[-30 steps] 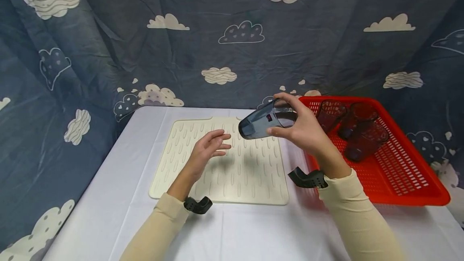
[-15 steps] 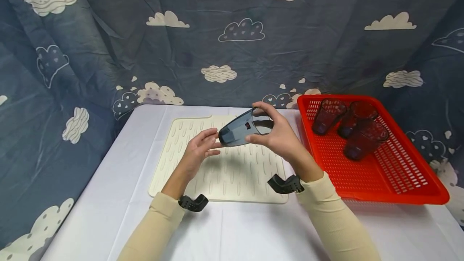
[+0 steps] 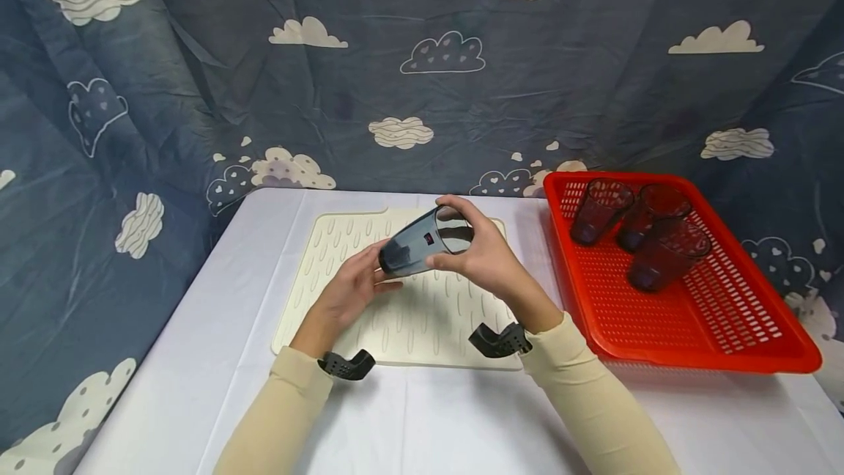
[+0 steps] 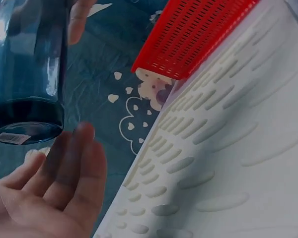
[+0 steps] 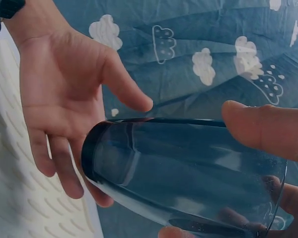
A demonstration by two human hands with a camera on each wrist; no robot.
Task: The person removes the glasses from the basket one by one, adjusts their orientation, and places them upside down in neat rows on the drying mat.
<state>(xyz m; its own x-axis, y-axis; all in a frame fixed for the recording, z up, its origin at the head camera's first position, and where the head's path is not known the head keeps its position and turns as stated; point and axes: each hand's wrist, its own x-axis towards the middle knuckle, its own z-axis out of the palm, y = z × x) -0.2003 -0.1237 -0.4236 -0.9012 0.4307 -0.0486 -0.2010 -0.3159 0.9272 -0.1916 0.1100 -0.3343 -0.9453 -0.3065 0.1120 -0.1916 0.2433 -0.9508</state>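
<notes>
A blue-grey glass tumbler [image 3: 405,248] is held tilted above the mat, its thick base pointing left and down, its mouth to the right. My right hand [image 3: 488,259] grips it near the rim, with the thumb [image 5: 260,126] along one side and fingers around the other. At the base end, my left hand [image 3: 346,288] has its palm turned toward the glass. Its fingers [image 4: 87,168] are loosely extended right by the base, not wrapped round it. A small pale label [image 4: 12,138] shows on the underside. Beneath both hands lies a cream ridged drying mat [image 3: 415,336].
To the right stands a red plastic basket [image 3: 686,332] with perforated walls. Several similar tumblers [image 3: 666,255] lean together toward its back. A white cloth [image 3: 422,416] covers the table, and a dark cloud-print curtain [image 3: 369,94] hangs behind and on the left.
My right hand has carried the tumbler left and slightly down, away from the basket. My left hand has shifted a little left and down, and the glass's base has come up to its fingers.
</notes>
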